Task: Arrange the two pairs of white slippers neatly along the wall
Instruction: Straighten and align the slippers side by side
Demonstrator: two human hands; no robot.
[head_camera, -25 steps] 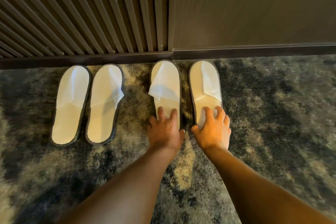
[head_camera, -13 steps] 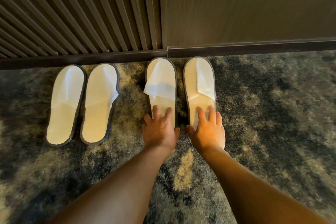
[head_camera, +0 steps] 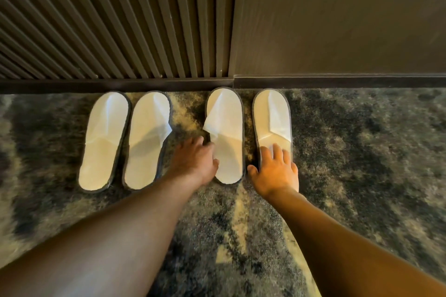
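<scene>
Four white slippers with dark trim lie on the carpet, toes at the skirting board. The left pair, the far-left slipper [head_camera: 103,142] and its mate [head_camera: 147,142], lie close together and lean slightly right. In the right pair, the third slipper [head_camera: 228,132] has a loose, folded upper and the fourth slipper [head_camera: 272,116] lies a small gap to its right. My left hand [head_camera: 193,161] rests on the carpet against the third slipper's left edge, thumb on its sole. My right hand [head_camera: 275,171] lies flat with spread fingers on the fourth slipper's heel.
A dark skirting board [head_camera: 337,82] runs along the wall, with vertical wooden slats [head_camera: 108,19] on the left and a plain brown panel [head_camera: 337,14] on the right. Mottled grey and beige carpet [head_camera: 362,152] covers the floor on all sides.
My left hand has slid off the third slipper's heel to its left edge, uncovering the heel. My right hand stays on the fourth slipper's heel. The left pair has not moved.
</scene>
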